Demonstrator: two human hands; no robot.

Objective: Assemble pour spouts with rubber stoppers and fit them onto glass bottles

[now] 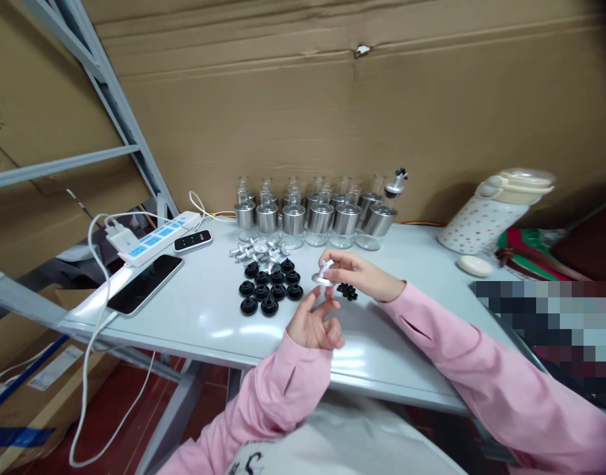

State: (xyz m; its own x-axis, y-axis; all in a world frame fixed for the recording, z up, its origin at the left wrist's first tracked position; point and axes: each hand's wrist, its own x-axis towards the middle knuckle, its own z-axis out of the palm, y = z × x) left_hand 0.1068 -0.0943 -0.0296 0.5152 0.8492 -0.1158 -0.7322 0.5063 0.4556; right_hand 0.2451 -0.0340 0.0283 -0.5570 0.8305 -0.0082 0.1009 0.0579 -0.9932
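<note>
Smartphone [145, 284]: face up near the table's left edge.
Power strip [159, 237]: behind the phone, a white charger plugged in.
Silver pourer parts [258, 251]: piled before the bottles.
Black stoppers [277, 292]: in loose rows just nearer than that pile.
Glass bottles [293, 221]: two rows in steel sleeves, the front right one topped by a black-and-silver pourer [394, 185].
Left hand [312, 324]: fingers partly curled, tips at the fitting's stem; cannot tell whether they grip it.
Silver disc fitting [323, 280]: raised between both hands, right of the stoppers.
Small black caps [349, 291]: clustered beneath the right wrist.
Right hand [357, 272]: pinching the fitting from above.
Tumbler [495, 211]: dotted, far right.
</note>
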